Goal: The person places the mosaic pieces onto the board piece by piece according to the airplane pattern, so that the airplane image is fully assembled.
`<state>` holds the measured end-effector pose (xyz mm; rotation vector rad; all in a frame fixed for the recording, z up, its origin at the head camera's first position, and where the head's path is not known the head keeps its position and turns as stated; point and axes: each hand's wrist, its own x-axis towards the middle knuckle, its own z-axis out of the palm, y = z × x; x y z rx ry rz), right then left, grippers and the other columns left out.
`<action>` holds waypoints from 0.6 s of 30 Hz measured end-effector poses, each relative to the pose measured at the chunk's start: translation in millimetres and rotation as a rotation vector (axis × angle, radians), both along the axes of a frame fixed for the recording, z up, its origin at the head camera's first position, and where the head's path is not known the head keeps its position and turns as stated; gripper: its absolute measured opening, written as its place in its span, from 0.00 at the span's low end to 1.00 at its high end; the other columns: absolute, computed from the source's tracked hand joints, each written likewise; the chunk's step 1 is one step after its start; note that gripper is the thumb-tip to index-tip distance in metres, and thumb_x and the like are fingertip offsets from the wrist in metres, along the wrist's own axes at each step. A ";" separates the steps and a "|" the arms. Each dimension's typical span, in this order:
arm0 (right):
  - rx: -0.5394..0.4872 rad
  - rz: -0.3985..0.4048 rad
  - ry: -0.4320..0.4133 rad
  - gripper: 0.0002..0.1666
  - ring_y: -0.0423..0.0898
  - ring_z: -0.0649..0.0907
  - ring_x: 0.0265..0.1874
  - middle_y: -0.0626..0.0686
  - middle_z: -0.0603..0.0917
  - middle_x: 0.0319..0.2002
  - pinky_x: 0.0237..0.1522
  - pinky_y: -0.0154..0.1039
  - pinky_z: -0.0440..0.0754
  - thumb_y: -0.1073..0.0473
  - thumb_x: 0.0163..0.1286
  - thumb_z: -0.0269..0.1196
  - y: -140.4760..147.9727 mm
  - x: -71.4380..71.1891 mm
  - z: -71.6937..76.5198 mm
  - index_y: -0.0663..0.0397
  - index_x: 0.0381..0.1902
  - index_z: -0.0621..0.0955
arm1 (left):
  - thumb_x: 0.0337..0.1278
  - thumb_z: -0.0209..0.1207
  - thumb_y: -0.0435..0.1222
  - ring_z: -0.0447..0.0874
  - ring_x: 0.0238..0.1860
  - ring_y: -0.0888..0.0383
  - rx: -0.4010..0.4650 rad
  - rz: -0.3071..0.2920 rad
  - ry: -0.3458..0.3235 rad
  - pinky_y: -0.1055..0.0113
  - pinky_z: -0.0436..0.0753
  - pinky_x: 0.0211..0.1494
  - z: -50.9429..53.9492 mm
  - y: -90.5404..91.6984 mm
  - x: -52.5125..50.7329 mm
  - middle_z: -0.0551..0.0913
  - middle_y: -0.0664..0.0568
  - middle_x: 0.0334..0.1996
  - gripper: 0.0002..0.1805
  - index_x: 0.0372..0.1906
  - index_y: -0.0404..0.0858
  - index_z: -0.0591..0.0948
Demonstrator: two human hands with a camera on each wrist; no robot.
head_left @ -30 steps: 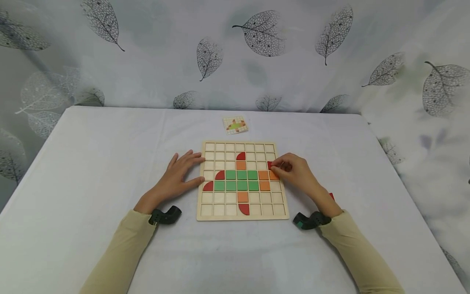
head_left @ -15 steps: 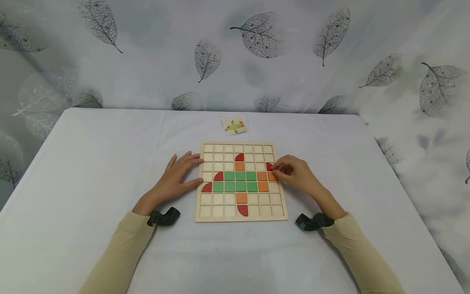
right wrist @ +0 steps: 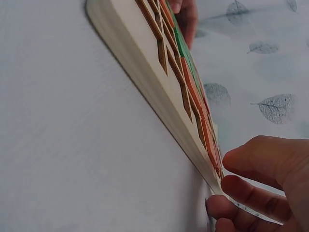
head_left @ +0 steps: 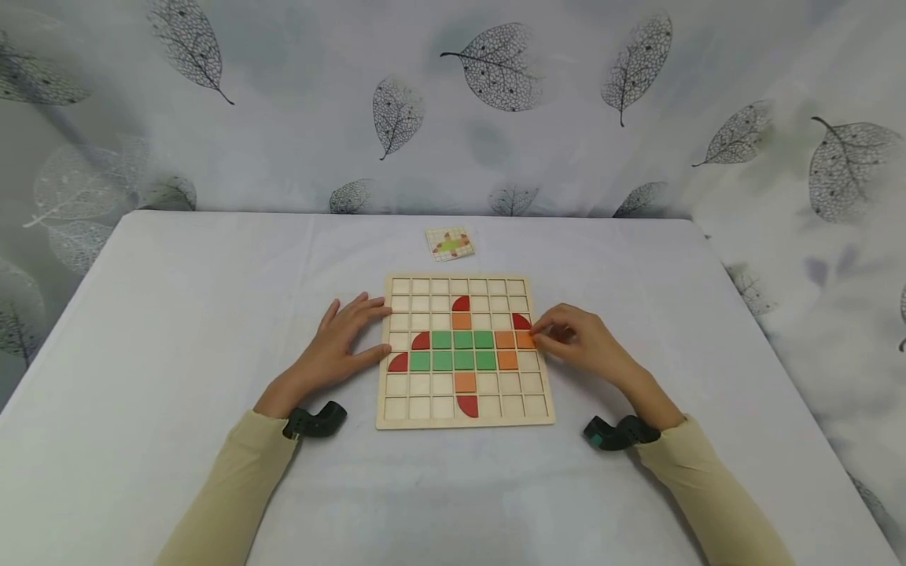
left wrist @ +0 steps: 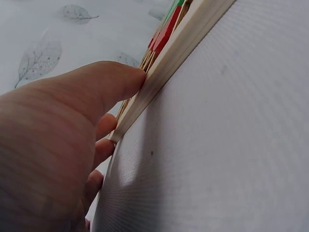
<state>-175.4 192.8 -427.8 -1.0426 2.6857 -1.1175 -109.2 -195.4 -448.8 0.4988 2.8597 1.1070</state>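
A wooden grid board [head_left: 418,408] lies flat on the table, partly filled with green squares [head_left: 463,350], orange squares [head_left: 505,339] and red quarter-round tiles [head_left: 421,340]. My left hand [head_left: 336,343] rests against the board's left edge, thumb and fingers spread; in the left wrist view the thumb [left wrist: 111,82] touches the rim. Along the right edge is my right hand [head_left: 586,339], fingers loosely bent beside an orange square. Just past its fingertips, a red quarter-round tile [head_left: 521,321] sits in a cell. Nothing shows between thumb [right wrist: 251,159] and fingers in the right wrist view.
Behind the board lies a small pattern card [head_left: 450,244] with a coloured figure on a grid. White cloth [head_left: 233,275] covers the table, and a leaf-print curtain [head_left: 297,102] hangs behind it.
My right hand has let go of the red quarter-round tile, now in its cell, and drawn back slightly to the right. A red bit beside the right forearm has gone from sight. My left hand stays put.
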 end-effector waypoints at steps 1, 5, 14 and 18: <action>-0.002 0.003 0.002 0.08 0.40 0.78 0.30 0.52 0.84 0.38 0.33 0.34 0.80 0.71 0.60 0.68 1.7 0.2 0.4 0.58 0.37 0.85 | 0.60 0.64 0.43 0.48 0.77 0.45 0.000 -0.001 0.003 0.45 0.34 0.76 0.1 0.0 0.1 0.65 0.43 0.71 0.33 0.68 0.39 0.70; 0.009 0.005 -0.013 0.08 0.40 0.78 0.31 0.52 0.84 0.38 0.34 0.34 0.81 0.70 0.61 0.68 7.8 0.2 2.6 0.57 0.38 0.85 | 0.60 0.64 0.43 0.47 0.77 0.45 -0.003 0.001 0.004 0.46 0.33 0.76 0.5 -0.1 -0.1 0.64 0.43 0.71 0.33 0.68 0.40 0.70; 0.050 0.020 -0.050 0.07 0.39 0.77 0.30 0.50 0.83 0.37 0.34 0.33 0.81 0.69 0.62 0.67 22.5 0.9 9.0 0.57 0.38 0.85 | 0.60 0.64 0.43 0.47 0.77 0.45 -0.008 0.007 0.004 0.46 0.34 0.76 -1.3 -0.1 -0.1 0.64 0.43 0.71 0.32 0.68 0.40 0.70; 0.070 0.020 -0.063 0.07 0.38 0.77 0.31 0.48 0.83 0.37 0.36 0.34 0.81 0.69 0.62 0.68 31.4 2.8 10.6 0.57 0.38 0.85 | 0.61 0.64 0.43 0.47 0.77 0.45 -0.005 0.007 0.000 0.46 0.34 0.76 -1.5 0.2 0.3 0.64 0.43 0.71 0.32 0.68 0.40 0.70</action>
